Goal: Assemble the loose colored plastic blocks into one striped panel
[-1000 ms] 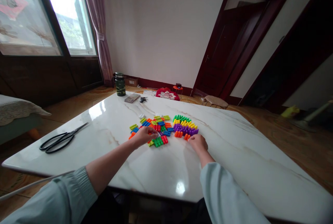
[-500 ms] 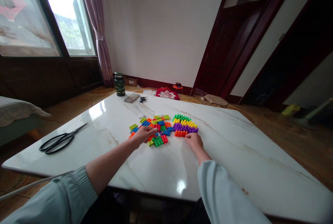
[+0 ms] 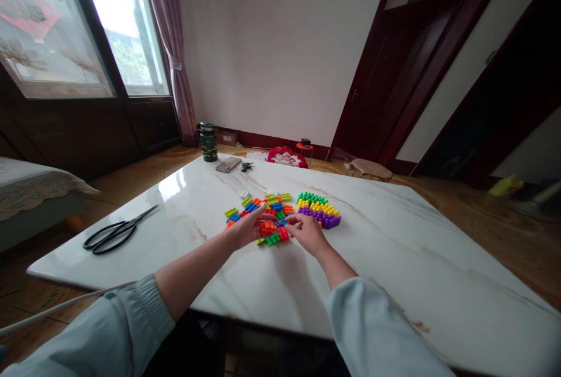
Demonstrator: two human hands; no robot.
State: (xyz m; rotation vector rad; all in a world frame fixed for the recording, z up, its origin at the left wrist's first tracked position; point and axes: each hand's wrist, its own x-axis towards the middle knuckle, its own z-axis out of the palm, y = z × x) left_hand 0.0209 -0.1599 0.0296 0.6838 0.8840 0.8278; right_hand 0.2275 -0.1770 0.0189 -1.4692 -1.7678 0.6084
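My left hand [image 3: 246, 229] is at the near left side of a loose pile of small plastic peg-like blocks [image 3: 273, 239] in green, red, blue, orange and lime. Its thumb is raised, and a few orange blocks [image 3: 267, 228] sit between thumb and fingers. Facing it from the right, my right hand [image 3: 305, 232] hovers over the pile's edge, fingers bent and tips apart, with nothing visible between them. Just beyond the right hand stand joined rows of blocks: green [image 3: 312, 198], yellow [image 3: 322, 208] and purple [image 3: 326, 220]. The orange row in front is mostly hidden by that hand.
Black-handled scissors [image 3: 120, 231] lie at the left of the white marble-look table [image 3: 394, 260]. A camouflage bottle [image 3: 208, 143], a phone [image 3: 228, 164] and keys [image 3: 246, 166] are at the far left corner. A round stool [image 3: 370, 169] stands beyond the far edge.
My right hand has moved left from the orange row to the pile, beside my left hand. My left hand's thumb has lifted and its fingers have spread. The view has shifted slightly.
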